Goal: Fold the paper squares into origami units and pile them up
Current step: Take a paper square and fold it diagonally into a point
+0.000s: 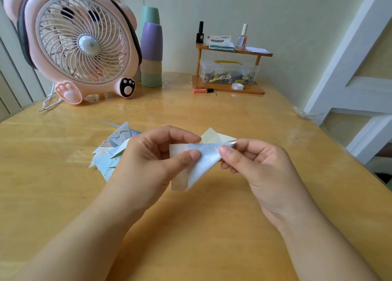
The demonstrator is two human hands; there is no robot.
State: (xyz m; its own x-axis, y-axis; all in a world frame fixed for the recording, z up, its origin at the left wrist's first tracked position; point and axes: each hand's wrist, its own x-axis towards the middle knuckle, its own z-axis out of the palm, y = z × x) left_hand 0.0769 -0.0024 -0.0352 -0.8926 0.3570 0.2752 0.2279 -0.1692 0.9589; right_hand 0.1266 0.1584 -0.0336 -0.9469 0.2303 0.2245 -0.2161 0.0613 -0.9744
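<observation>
Paper piece (197,164), pale blue w/ a tan strip, is up in the air over the table (212,227), held btwn both hands. Left hand (152,160) pinches its left part w/ thumb & curled fingers. Right hand (261,166) pinches its top right corner w/ thumb & pointer finger. The piece is partly folded, w/ a pointy end hanging down. Just behind the piece, a pale yellow sheet (214,137) peeks out. Left of the piece, partly behind the left hand, a pile of folded units (110,153) lies on the table. Far behind the piece: a small wood shelf (229,68) w/ bottles & a clear box. Far back left of it: stacked cups (151,54) & a pink fan (78,41).
</observation>
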